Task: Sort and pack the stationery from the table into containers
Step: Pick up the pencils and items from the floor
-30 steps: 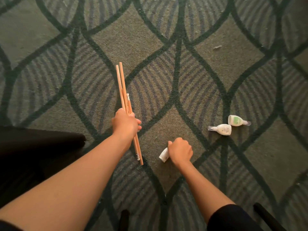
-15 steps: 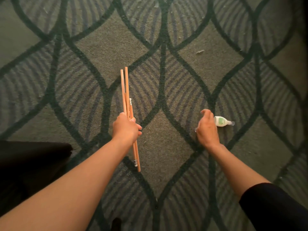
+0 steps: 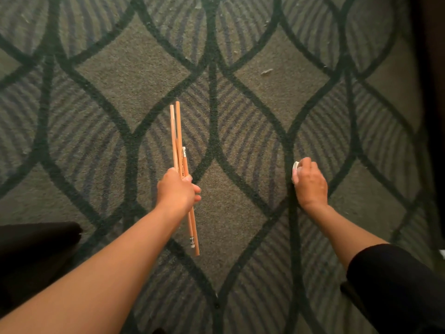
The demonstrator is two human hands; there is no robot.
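Note:
My left hand (image 3: pixel 178 189) grips a bunch of orange wooden pencils (image 3: pixel 177 138) above the patterned carpet. The pencils stick out forward past my fist, and their eraser ends hang below it toward me. My right hand (image 3: pixel 310 183) is curled round small white glue bottles (image 3: pixel 295 165). Only a white edge of them shows at my fingertips; the rest is hidden inside the fist. No loose bottle lies on the carpet in view.
Green carpet (image 3: pixel 134 75) with dark leaf-shaped lines fills the view, with a scrap of lint (image 3: pixel 266 72) at the far right. A dark object (image 3: pixel 36 239) sits at the left edge, and dark shapes run along the right edge.
My right hand picked up one white bottle near me, moved right to the other two, and now none lie on the carpet. My left hand kept holding the pencils.

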